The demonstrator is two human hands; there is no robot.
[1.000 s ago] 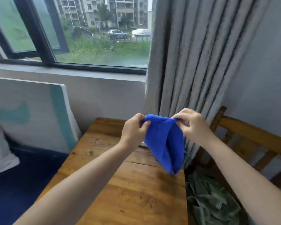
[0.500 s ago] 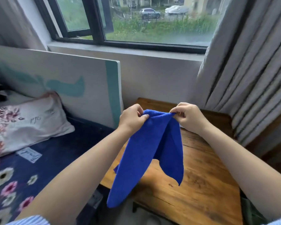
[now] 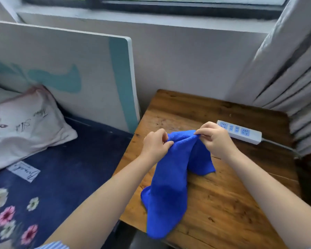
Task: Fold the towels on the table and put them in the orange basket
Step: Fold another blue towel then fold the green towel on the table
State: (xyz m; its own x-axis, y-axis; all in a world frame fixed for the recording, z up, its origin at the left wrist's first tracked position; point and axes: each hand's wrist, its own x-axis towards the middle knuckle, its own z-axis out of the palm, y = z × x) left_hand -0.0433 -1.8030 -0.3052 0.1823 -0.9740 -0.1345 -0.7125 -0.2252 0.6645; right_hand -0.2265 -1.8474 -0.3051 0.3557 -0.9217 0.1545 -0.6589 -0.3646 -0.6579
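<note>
So the person is still pretty early in this one, judging by how things are lying. They're holding a single blue towel (image 3: 171, 178) up over the wooden worktop (image 3: 232, 203) — the left hand (image 3: 155, 144) is pinching the top edge on one side and the right hand (image 3: 215, 139) is pinching it on the other, fingers curled around the cloth on both. The two hands are sitting close together, so the top edge is bunching up between them rather than stretching out flat.

The towel itself is hanging down in a loose drape. The longer part is dangling past the near left edge of the worktop, and a shorter flap is resting on the wood just below the right hand. No neat fold is showing yet — it's looking more like the person is sorting out the corners before the first proper fold.

As for what's left: basically everything. The towel isn't folded, and the orange basket isn't showing up anywhere in view, so it's impossible to say whether anything is sitting in it already. No other towels are showing on the worktop either, just a white power strip (image 3: 241, 132) lying behind the right hand, near the curtain (image 3: 285, 69). To the left there's a bed (image 3: 61, 168) with a pillow (image 3: 25, 123) on it.

So: one towel in hand, fold not made, basket step still waiting.
</note>
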